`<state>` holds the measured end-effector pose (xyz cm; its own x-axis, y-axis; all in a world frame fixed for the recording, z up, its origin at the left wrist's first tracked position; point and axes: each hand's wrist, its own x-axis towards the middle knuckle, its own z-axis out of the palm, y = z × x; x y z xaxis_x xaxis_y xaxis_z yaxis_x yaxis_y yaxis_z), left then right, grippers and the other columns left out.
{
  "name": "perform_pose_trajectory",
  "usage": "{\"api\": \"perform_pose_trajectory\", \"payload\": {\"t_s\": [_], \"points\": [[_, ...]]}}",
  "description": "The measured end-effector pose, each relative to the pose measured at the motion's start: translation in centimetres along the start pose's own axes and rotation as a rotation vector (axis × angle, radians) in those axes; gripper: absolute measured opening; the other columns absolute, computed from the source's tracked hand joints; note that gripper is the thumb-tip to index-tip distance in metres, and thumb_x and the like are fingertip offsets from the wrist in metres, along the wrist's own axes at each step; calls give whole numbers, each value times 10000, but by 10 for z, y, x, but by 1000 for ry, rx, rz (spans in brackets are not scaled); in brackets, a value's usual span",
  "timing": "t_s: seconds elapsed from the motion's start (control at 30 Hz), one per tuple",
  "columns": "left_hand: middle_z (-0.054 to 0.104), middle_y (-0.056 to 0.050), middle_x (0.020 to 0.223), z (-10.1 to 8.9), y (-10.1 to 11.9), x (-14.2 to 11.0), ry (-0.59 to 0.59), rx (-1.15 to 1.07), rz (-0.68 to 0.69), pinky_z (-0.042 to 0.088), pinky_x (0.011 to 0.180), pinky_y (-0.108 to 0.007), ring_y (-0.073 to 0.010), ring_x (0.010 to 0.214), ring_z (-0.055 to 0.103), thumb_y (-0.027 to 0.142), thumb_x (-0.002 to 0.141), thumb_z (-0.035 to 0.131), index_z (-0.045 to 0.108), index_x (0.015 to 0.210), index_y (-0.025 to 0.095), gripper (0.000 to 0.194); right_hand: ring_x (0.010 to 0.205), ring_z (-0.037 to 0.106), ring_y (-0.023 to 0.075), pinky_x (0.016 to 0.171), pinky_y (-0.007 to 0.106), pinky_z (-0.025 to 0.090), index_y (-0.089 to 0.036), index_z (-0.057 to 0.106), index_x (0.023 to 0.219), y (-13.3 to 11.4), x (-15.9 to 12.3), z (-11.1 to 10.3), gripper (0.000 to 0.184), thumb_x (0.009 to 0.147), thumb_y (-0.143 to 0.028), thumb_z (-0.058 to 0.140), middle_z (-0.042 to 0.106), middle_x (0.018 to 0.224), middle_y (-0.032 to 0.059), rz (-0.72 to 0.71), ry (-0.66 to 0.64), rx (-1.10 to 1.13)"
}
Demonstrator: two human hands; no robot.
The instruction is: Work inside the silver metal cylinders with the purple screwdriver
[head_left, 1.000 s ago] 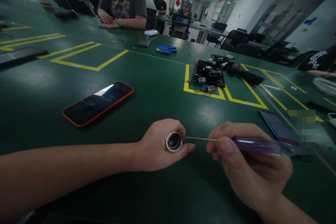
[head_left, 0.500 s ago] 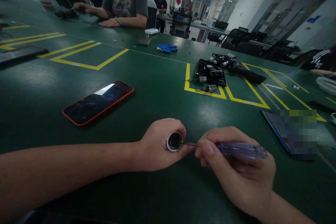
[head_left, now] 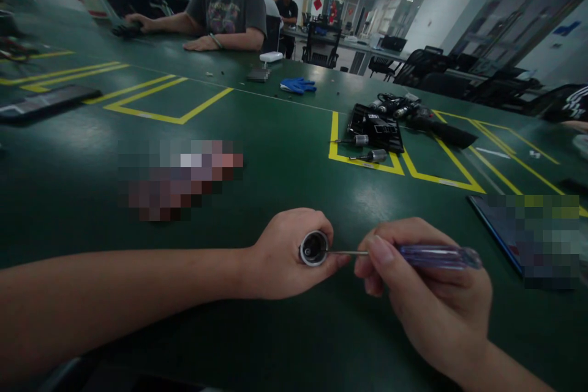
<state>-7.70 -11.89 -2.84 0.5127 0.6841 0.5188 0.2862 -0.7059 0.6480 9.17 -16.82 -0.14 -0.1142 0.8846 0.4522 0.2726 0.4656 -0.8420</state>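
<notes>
My left hand point(head_left: 289, 254) is closed around a hollow metal cylinder point(head_left: 313, 248), whose round open end faces up towards me; the rest of it is hidden in the fist. My right hand point(head_left: 427, 294) pinches a screwdriver point(head_left: 434, 257) with a clear purplish handle and a thin metal shaft. The shaft points left, and its end is at the rim of the cylinder's opening; how far it reaches inside I cannot tell. Both hands are just above the green tabletop point(head_left: 275, 171).
A blurred-out phone point(head_left: 184, 180) lies left of centre, another phone point(head_left: 496, 233) on the right. Beyond the hands are small metal tools point(head_left: 374, 156), a black case point(head_left: 374, 127), cables point(head_left: 395, 104) and a blue glove point(head_left: 298, 86). A person point(head_left: 229, 12) sits across the table.
The whole view has shifted slightly, so things appear further right. My right hand has drawn back a little from the cylinder, and more of the screwdriver's shaft shows. Both grips are kept.
</notes>
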Motion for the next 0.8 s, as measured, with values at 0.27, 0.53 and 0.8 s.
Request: {"api": "perform_pose_trajectory", "payload": {"t_s": [0.27,0.53,0.8], "points": [[506,32,592,-3,0,-3,-37,1,0,364,507,-203,-83,515,454,281,764,611,491,668,156,198,479,590,74,485,177,478,-176,590,715,-23,4,1,109,784,-108,542,624,576,-19,-242,-68,-219],[505,30,596,-3,4,-1,-38,23,15,351,501,-200,-85,517,448,240,755,617,485,671,152,180,446,547,85,415,201,436,-199,576,726,-13,4,2,128,820,-119,541,585,564,-29,-129,-38,-125],[505,34,597,-1,3,-2,-23,54,37,353,509,-197,-79,519,438,218,753,638,474,663,151,198,412,525,78,346,168,398,-195,605,723,-3,2,4,125,840,-174,565,593,578,-20,85,64,167]]}}
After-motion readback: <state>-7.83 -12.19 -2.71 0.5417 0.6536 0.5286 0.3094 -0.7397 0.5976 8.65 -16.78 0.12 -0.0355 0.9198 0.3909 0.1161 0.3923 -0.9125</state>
